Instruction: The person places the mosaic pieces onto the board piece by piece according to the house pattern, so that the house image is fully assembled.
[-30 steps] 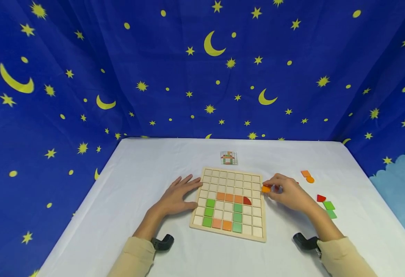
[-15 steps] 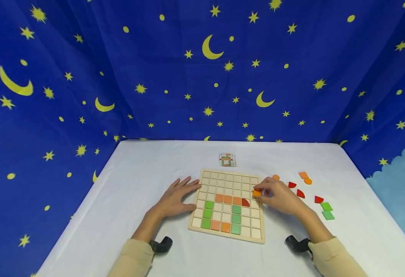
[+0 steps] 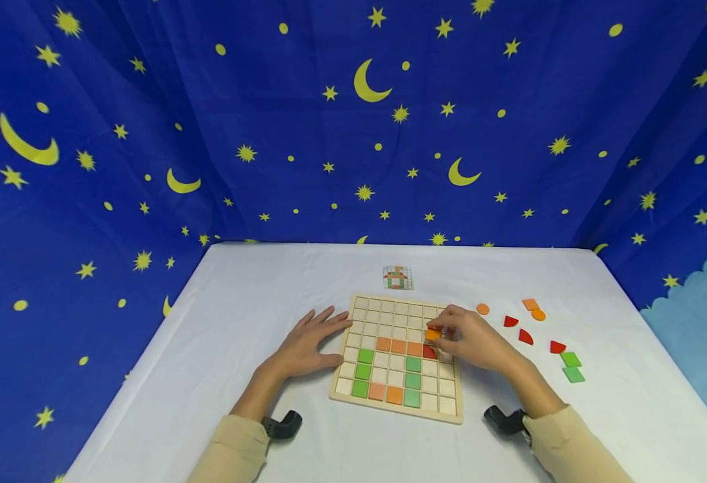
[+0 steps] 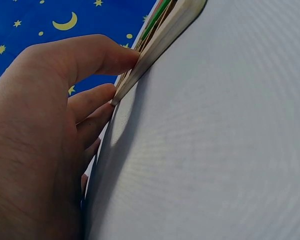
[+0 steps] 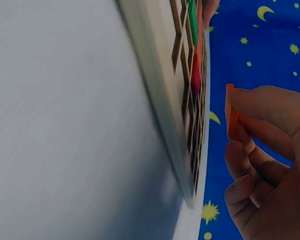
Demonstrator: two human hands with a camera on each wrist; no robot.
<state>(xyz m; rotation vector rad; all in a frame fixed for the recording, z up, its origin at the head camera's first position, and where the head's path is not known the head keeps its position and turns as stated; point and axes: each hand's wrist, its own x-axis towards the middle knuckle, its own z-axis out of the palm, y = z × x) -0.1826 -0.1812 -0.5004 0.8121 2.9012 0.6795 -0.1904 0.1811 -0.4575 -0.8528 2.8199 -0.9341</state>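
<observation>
A wooden grid board [image 3: 390, 406] lies on the white table with green, orange and red tiles set in some of its cells. Between thumb and fingers my right hand [image 3: 469, 339] pinches an orange square tile [image 3: 432, 334], held above the board's right part, close to a red quarter-circle tile [image 3: 429, 351]. In the right wrist view the orange tile [image 5: 231, 111] stands on edge, apart from the board. My left hand [image 3: 311, 345] rests at the board's left side with fingers spread; its thumb and fingertips touch the edge [image 4: 140, 67] in the left wrist view.
Loose tiles lie to the right: an orange round [image 3: 483, 309], red quarter-circles [image 3: 525, 337], an orange square [image 3: 530, 304] with another round, and green squares [image 3: 573, 374]. A small pattern card [image 3: 398, 278] lies behind the board. A blue starry curtain [image 3: 305, 121] hangs behind.
My right hand has carried the orange square tile leftward, from beside the board's right edge to over its cells. The left hand has stayed at the board's side.
</observation>
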